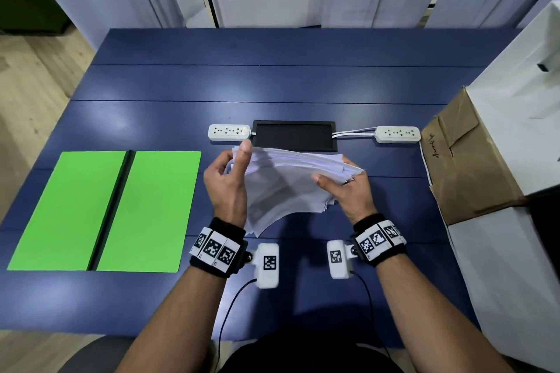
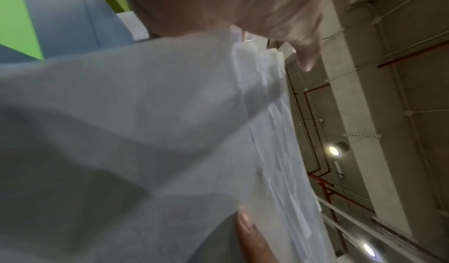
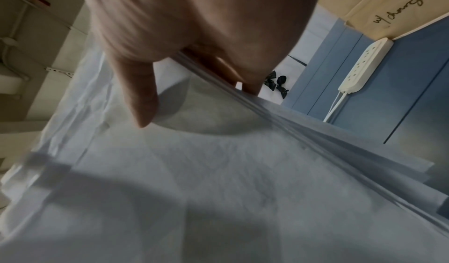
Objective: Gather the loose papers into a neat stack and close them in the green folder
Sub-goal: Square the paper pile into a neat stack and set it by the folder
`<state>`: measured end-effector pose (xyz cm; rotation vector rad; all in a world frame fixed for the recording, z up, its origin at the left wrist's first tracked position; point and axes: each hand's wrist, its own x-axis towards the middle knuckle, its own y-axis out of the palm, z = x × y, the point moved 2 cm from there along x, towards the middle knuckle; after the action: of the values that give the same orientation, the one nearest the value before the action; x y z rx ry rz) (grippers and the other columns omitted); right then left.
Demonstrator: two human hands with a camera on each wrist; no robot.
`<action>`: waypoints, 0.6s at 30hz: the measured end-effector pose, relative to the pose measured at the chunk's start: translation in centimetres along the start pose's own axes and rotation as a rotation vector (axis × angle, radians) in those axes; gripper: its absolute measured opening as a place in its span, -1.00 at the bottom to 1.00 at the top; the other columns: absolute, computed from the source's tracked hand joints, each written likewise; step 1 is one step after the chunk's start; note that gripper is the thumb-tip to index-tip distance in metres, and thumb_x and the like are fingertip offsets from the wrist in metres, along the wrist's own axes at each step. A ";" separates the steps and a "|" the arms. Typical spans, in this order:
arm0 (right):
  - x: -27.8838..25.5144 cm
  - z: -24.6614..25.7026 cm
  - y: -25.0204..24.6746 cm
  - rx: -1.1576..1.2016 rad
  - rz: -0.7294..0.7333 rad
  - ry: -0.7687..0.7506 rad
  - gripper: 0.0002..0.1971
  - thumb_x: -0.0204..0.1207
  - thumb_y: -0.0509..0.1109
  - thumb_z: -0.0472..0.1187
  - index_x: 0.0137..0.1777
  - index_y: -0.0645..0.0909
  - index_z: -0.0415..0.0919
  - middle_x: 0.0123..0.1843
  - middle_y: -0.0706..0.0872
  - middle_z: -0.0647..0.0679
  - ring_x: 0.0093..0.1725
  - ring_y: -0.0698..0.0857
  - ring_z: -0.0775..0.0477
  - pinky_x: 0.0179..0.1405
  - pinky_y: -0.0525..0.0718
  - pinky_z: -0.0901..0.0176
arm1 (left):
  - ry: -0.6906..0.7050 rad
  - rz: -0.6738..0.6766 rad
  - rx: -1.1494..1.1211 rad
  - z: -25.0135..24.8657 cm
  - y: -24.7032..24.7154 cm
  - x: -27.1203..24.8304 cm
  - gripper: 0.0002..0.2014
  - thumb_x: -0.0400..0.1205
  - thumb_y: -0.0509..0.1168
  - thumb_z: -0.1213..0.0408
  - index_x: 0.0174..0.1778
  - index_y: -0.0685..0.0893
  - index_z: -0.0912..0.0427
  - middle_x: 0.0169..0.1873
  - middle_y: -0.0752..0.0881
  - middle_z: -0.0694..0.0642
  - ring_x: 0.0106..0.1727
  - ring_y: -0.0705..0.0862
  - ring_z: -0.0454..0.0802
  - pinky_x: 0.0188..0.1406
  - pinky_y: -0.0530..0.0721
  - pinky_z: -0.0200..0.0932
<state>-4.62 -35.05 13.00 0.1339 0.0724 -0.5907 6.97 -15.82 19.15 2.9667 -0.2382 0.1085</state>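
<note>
Over the blue table (image 1: 272,82), both hands pinch the papers (image 1: 291,179): left hand (image 1: 225,188) and right hand (image 1: 348,191) at opposite ends, probably to even the edges. Green folder (image 1: 106,209) lies open, ready.

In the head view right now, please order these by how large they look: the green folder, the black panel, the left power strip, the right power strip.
1. green folder
2. black panel
3. left power strip and right power strip: these look alike, so I do not rank them.

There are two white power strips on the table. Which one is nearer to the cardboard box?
The power strip on the right of the black panel; it lies close beside the cardboard box. The other strip lies left of the panel.
</note>
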 end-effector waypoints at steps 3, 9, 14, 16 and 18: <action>0.0 0.1 -0.2 0.001 -0.015 0.011 -0.65 0.42 0.60 -0.49 0.17 0.63 -0.56 0.02 0.80 -0.26 -0.04 0.74 -0.07 0.18 0.71 0.02 | -0.036 -0.077 0.078 -0.1 0.3 0.4 -0.43 0.64 0.47 0.09 -0.49 0.30 0.24 -0.43 0.16 0.18 -0.32 0.14 0.04 -0.30 0.13 -0.04; 0.1 0.5 -0.4 -0.017 -0.029 0.000 -0.66 0.42 0.62 -0.39 0.16 0.69 -0.47 0.04 0.83 -0.18 0.01 0.76 -0.04 0.19 0.70 0.06 | -0.004 -0.099 0.050 1.3 -0.8 0.7 -0.81 0.70 0.33 0.42 -0.22 0.72 0.20 -0.35 0.68 -0.04 -0.26 0.60 -0.20 -0.13 0.55 -0.31; -0.1 0.8 -0.1 -0.011 -0.057 0.016 -0.70 0.45 0.61 -0.36 0.14 0.72 -0.42 0.01 0.84 -0.10 0.00 0.78 0.00 0.19 0.71 0.06 | 0.005 -0.069 0.049 2.8 -1.9 0.5 -0.87 0.72 0.32 0.40 -0.12 0.74 0.27 -0.30 0.75 -0.16 -0.20 0.65 -0.18 -0.07 0.59 -0.28; -0.1 0.9 0.0 -0.012 -0.062 0.018 -0.72 0.47 0.59 -0.38 0.16 0.72 -0.41 0.01 0.86 -0.05 0.01 0.80 0.01 0.18 0.73 0.12 | 0.003 -0.062 0.049 3.0 -2.0 0.4 -0.80 0.71 0.35 0.27 -0.15 0.74 0.31 -0.33 0.71 -0.12 -0.23 0.61 -0.12 -0.12 0.55 -0.20; 0.0 0.9 0.0 -0.014 -0.063 0.020 -0.78 0.48 0.58 -0.39 0.11 0.75 -0.31 -0.02 0.87 -0.01 0.00 0.80 0.03 0.15 0.74 0.15 | -0.020 -0.059 0.065 3.1 -2.0 0.5 -0.77 0.71 0.37 0.27 -0.26 0.70 0.23 -0.43 0.65 -0.18 -0.32 0.56 -0.18 -0.22 0.50 -0.22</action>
<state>-4.65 -35.20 13.90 0.1242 0.1007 -0.6520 7.93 -14.45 15.79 3.0375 -0.1522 0.0810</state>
